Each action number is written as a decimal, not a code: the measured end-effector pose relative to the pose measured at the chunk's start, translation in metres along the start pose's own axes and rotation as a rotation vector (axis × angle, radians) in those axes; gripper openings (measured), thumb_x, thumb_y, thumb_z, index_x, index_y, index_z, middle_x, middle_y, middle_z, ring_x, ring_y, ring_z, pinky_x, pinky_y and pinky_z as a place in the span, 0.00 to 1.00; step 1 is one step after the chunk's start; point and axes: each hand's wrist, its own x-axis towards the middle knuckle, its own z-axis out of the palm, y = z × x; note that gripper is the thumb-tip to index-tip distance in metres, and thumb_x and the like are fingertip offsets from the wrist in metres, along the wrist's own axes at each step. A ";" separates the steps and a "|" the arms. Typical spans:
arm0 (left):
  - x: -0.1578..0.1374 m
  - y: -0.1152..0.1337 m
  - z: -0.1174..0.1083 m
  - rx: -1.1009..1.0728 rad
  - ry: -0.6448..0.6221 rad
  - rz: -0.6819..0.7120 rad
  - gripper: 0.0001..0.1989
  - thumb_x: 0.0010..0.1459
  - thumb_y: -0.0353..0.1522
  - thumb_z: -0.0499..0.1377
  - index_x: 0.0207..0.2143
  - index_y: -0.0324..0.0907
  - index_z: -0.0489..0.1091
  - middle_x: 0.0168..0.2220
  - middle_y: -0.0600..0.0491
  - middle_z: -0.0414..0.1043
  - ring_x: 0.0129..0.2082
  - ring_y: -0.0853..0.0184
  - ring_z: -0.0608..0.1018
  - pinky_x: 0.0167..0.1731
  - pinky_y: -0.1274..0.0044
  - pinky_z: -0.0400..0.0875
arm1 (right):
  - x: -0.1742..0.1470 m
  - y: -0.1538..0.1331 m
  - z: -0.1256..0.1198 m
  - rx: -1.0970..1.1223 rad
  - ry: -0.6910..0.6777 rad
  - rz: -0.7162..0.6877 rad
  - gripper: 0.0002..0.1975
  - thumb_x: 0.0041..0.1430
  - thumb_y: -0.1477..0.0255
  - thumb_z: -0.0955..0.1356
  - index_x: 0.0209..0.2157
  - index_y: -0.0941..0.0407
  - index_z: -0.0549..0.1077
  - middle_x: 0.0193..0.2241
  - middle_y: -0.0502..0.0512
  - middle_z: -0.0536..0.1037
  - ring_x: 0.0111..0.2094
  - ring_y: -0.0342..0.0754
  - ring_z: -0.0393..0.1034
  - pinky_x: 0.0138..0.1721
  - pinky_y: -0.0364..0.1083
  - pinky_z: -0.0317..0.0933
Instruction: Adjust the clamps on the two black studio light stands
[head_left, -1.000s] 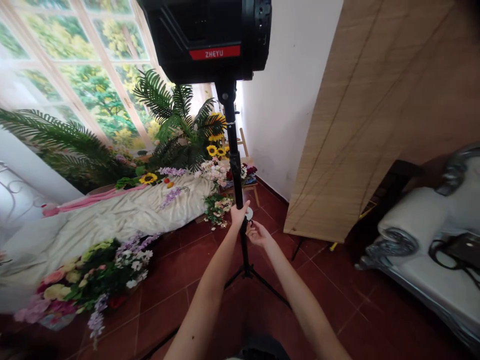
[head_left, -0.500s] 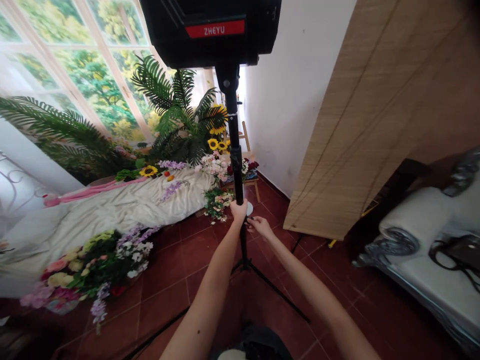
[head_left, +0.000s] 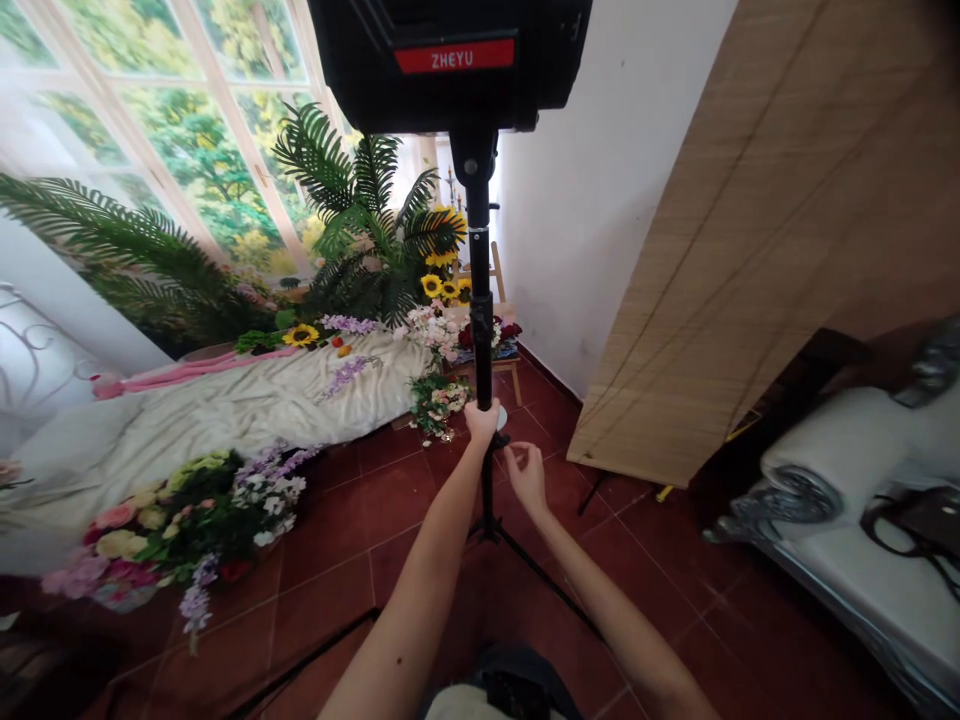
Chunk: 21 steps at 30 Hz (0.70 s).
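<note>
A black light stand (head_left: 486, 370) rises in front of me with a black studio light (head_left: 450, 75) on top, its red label reading ZHEYU. My left hand (head_left: 481, 422) is wrapped round the pole at about mid-height. Just below that hand, a small dark knob (head_left: 502, 440) sticks out from the right of the pole. My right hand (head_left: 526, 475) is right beside and under the knob, fingers loosely bent, with a small gap between them and it. The stand's legs spread on the floor below.
To the left, a low platform with cream cloth (head_left: 352, 390) bears flowers and fruit; a flower arrangement (head_left: 165, 525) stands before it. Palm leaves (head_left: 367, 210) and a window scene are behind. A bamboo blind (head_left: 675, 290) and a white sofa (head_left: 862, 490) are at the right, on red floor tiles (head_left: 405, 500).
My right hand has come off the knob, turned and dropped slightly. My left hand stays round the pole. The whole view has shifted a little, so the light appears further right.
</note>
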 end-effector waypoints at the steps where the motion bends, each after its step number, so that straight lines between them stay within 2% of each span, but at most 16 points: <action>1: 0.000 0.000 0.000 -0.006 -0.002 0.005 0.12 0.43 0.37 0.60 0.17 0.39 0.66 0.17 0.54 0.65 0.20 0.70 0.71 0.20 0.82 0.60 | 0.004 0.001 0.002 0.121 -0.021 0.137 0.16 0.55 0.57 0.64 0.36 0.56 0.68 0.34 0.57 0.73 0.29 0.45 0.68 0.31 0.46 0.68; 3: -0.001 0.001 -0.001 -0.023 -0.007 0.011 0.12 0.44 0.37 0.60 0.17 0.39 0.66 0.17 0.54 0.65 0.20 0.71 0.70 0.20 0.81 0.60 | 0.013 0.001 0.005 0.358 -0.131 0.382 0.18 0.55 0.55 0.64 0.38 0.55 0.67 0.31 0.55 0.75 0.25 0.43 0.69 0.28 0.45 0.69; 5: -0.002 0.003 -0.002 -0.038 -0.012 0.004 0.12 0.44 0.37 0.60 0.16 0.39 0.66 0.17 0.54 0.65 0.20 0.71 0.70 0.20 0.81 0.61 | 0.020 -0.001 0.006 0.501 -0.229 0.501 0.18 0.55 0.55 0.65 0.41 0.53 0.65 0.31 0.54 0.76 0.22 0.42 0.69 0.27 0.45 0.69; 11: -0.004 0.006 -0.004 -0.099 -0.012 -0.034 0.10 0.42 0.36 0.62 0.17 0.39 0.68 0.16 0.53 0.66 0.23 0.67 0.74 0.23 0.80 0.65 | 0.019 -0.008 0.006 0.521 -0.260 0.426 0.19 0.52 0.59 0.68 0.45 0.50 0.64 0.31 0.49 0.75 0.26 0.42 0.72 0.25 0.42 0.71; 14: -0.003 0.005 -0.004 -0.095 -0.030 -0.022 0.10 0.42 0.36 0.62 0.18 0.38 0.68 0.17 0.52 0.67 0.24 0.67 0.74 0.24 0.80 0.66 | 0.013 -0.004 0.009 0.519 -0.334 0.409 0.15 0.54 0.59 0.68 0.39 0.53 0.69 0.34 0.52 0.75 0.29 0.42 0.71 0.24 0.41 0.70; 17: -0.001 0.003 -0.003 -0.081 -0.044 -0.026 0.10 0.43 0.36 0.62 0.19 0.38 0.68 0.18 0.52 0.68 0.24 0.67 0.74 0.23 0.80 0.66 | 0.006 0.003 0.012 0.448 -0.382 0.464 0.13 0.54 0.60 0.68 0.34 0.55 0.70 0.35 0.55 0.75 0.28 0.42 0.69 0.22 0.40 0.68; 19: -0.001 0.001 -0.003 -0.083 -0.044 -0.033 0.11 0.43 0.37 0.62 0.18 0.38 0.67 0.18 0.52 0.67 0.24 0.67 0.74 0.23 0.80 0.65 | 0.004 0.004 0.012 0.345 -0.300 0.462 0.13 0.52 0.61 0.69 0.33 0.56 0.69 0.33 0.55 0.74 0.28 0.42 0.69 0.23 0.40 0.67; 21: 0.000 0.000 -0.002 -0.088 -0.039 -0.027 0.11 0.42 0.37 0.61 0.17 0.39 0.66 0.18 0.53 0.66 0.24 0.68 0.73 0.23 0.81 0.65 | 0.009 -0.002 0.009 0.225 -0.137 0.353 0.14 0.50 0.61 0.70 0.34 0.56 0.67 0.34 0.55 0.73 0.31 0.43 0.69 0.28 0.41 0.68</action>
